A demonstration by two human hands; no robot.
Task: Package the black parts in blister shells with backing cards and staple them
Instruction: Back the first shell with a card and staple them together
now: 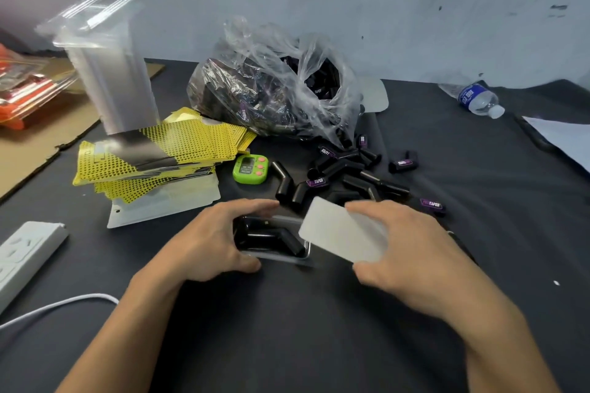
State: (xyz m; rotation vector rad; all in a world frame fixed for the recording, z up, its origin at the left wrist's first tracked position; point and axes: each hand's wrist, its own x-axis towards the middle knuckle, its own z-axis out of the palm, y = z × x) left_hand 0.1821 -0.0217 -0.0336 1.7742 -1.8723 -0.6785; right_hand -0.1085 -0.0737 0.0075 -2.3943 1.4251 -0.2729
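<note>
Shell (pixel 278 257) gripped in left hand (pixel 217 239), card (pixel 343 236) pinched in right hand (pixel 405 262) at 3 o'clock; may seat skewed, snagging black parts (pixel 271 238).

- Table (pixel 287 313), covered in dark cloth.
- Shell (pixel 277 257) holding black parts, between the left fingers (pixel 252 206) and thumb.
- Loose parts (pixel 348 175), just beyond both sets of fingertips.
- Green timer (pixel 249 169), beyond the left fingers.
- Yellow cards (pixel 153 153), piled farther left.
- Tall shell stack (pixel 108 73), behind the cards.
- Bag (pixel 271 89) of parts, well beyond the fingers.
- Bottle (pixel 477 99) on its side, far beyond the right fingers (pixel 360 207).
- Power strip (pixel 25 252) and cable (pixel 64 303), left of the left fingers.
- Cardboard (pixel 38 150), far left.
</note>
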